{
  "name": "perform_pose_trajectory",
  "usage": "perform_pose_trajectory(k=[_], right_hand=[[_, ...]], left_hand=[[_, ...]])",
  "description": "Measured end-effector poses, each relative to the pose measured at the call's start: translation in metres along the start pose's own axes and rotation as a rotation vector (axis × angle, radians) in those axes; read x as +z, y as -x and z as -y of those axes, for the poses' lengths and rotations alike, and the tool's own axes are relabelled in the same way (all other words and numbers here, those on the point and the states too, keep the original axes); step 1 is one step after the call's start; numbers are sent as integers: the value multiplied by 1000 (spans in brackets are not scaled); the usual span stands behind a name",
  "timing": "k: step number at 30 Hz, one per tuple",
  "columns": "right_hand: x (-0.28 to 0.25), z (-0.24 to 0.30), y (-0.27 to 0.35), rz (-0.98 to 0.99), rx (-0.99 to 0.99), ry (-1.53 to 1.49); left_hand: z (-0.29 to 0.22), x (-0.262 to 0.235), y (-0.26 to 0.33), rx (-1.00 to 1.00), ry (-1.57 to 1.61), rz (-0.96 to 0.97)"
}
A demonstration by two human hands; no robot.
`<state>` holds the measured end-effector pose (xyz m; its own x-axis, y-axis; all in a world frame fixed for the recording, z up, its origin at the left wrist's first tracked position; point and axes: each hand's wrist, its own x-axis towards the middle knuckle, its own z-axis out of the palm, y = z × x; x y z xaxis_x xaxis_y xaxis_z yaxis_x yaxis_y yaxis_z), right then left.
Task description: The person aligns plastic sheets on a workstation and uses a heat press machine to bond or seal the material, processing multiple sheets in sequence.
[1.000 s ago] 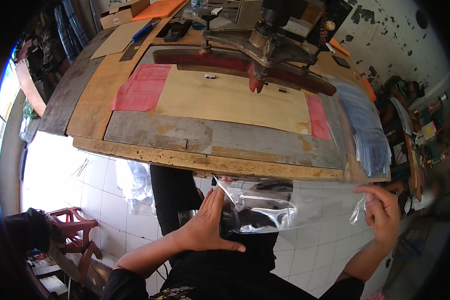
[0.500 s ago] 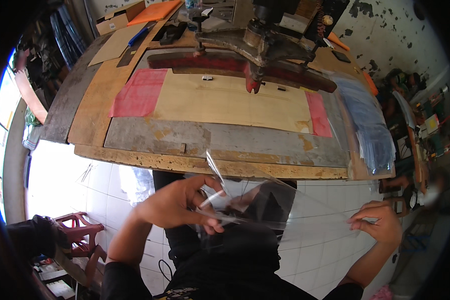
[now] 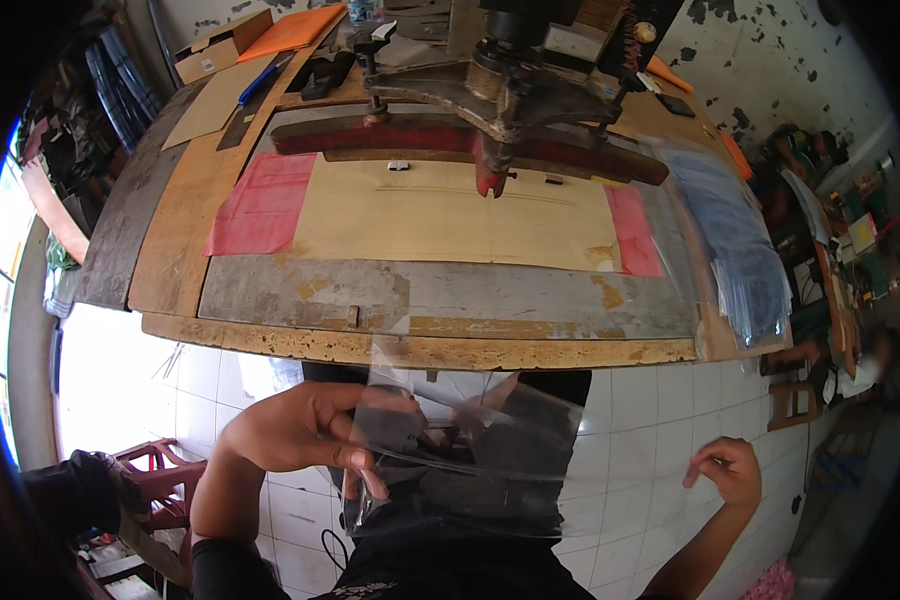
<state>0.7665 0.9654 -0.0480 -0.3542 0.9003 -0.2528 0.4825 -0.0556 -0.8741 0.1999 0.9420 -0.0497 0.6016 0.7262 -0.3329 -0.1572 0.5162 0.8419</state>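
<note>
A thin clear plastic sheet [image 3: 500, 490] hangs in front of my body, below the table's near edge. My left hand [image 3: 305, 430] grips its left part, with the thumb and fingers curled around the film. To the right, my right hand [image 3: 732, 472] has its fingers bent into a pinch near the sheet's faint right end. The film is so transparent there that its outline is hard to follow. Beyond my hands, a cream panel [image 3: 450, 215] with pink ends lies on a grey plate [image 3: 320, 290], under a metal press head [image 3: 490, 95] with a red bar.
A stack of bluish clear plastic sheets [image 3: 740, 250] covers the table's right side. At the far left are a blue-handled cutter [image 3: 258, 82], a cardboard box [image 3: 222, 46] and an orange folder [image 3: 295, 32]. A reddish stool [image 3: 160, 480] stands at lower left.
My left hand has moved left and down, carrying the plastic sheet. My right hand has dropped lower and slightly left. The table sits a little further left in the view.
</note>
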Motion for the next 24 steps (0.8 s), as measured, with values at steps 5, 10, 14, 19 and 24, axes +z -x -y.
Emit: perform_pose_trajectory(k=[5, 10, 14, 19, 24], right_hand=[[9, -13, -14, -70, 122, 269], [40, -6, -16, -338, 110, 734], [113, 9, -27, -510, -500, 648], [195, 11, -64, -395, -702, 515], [181, 4, -73, -428, -736, 423]], left_hand=[[28, -25, -14, 17, -174, 353], [21, -3, -44, 230, -315, 336], [31, 15, -80, 308, 4, 262], [46, 27, -100, 372, 137, 269], [31, 27, -85, 370, -200, 185]])
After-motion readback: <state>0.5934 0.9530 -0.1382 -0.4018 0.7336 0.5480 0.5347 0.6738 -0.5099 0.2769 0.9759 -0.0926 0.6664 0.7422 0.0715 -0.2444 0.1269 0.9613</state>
